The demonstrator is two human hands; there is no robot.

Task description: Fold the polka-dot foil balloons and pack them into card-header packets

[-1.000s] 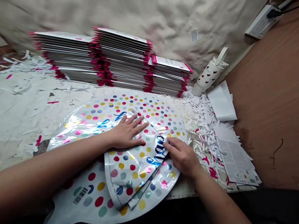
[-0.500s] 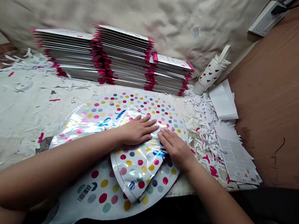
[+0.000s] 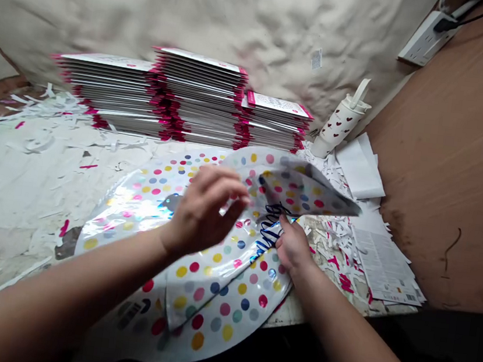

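Note:
A flat white foil balloon with multicoloured dots and blue lettering lies on the table, its lower edge hanging past the front. On top of it, a folded foil balloon of the same pattern is partly lifted, with a loose flap sticking out to the right. My right hand pinches this folded balloon near the lettering, thumb on top. Over the middle, my left hand is raised with loosely curled fingers, thumb apart from them, and nothing visible in it. Motion blurs it somewhat.
Several stacks of pink-edged cards or packets stand along the back wall. A white tumbler with hearts is at the back right. Paper scraps and printed sheets lie on the right, beside a brown panel with a power strip.
Both hands lay flat on the folded balloon before. My left hand has lifted off and curled. My right hand has gripped the folded balloon, whose upper part has swung up and right.

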